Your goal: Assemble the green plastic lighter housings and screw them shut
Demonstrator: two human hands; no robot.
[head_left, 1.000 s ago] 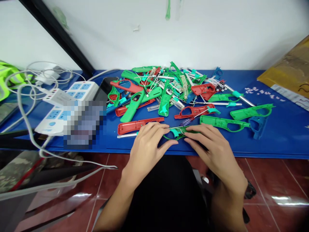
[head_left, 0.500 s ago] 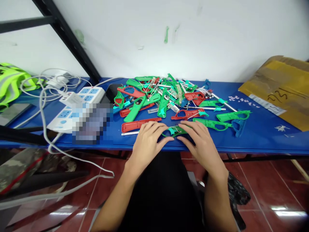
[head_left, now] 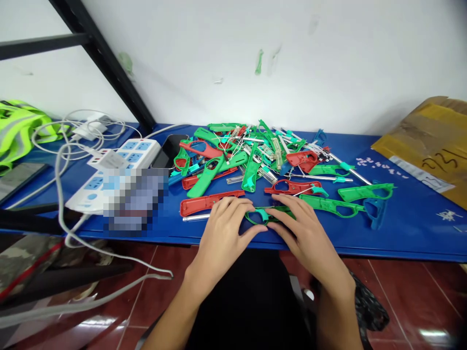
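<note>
A green plastic lighter shell [head_left: 267, 214] with a teal trigger lies at the front edge of the blue table [head_left: 401, 228]. My left hand [head_left: 224, 228] grips its left end, thumb under the loop and fingers curled over it. My right hand [head_left: 302, 231] presses on its right end with fingers bent. Just behind my left hand lie a red shell [head_left: 207, 201] and a thin metal tube [head_left: 195, 218]. A heap of green, red and blue shells and metal tubes [head_left: 255, 155] covers the table's middle.
White power strips [head_left: 116, 167] with tangled cables sit at the left, a dark phone [head_left: 170, 150] beside them. A neon yellow vest [head_left: 18, 129] lies far left. A cardboard box [head_left: 426, 146] stands at the right. A black diagonal frame bar [head_left: 109, 68] rises behind.
The camera tilted up, then shifted slightly, so the table sits differently in view. Both hands stay on the same green shell, with only small finger shifts.
</note>
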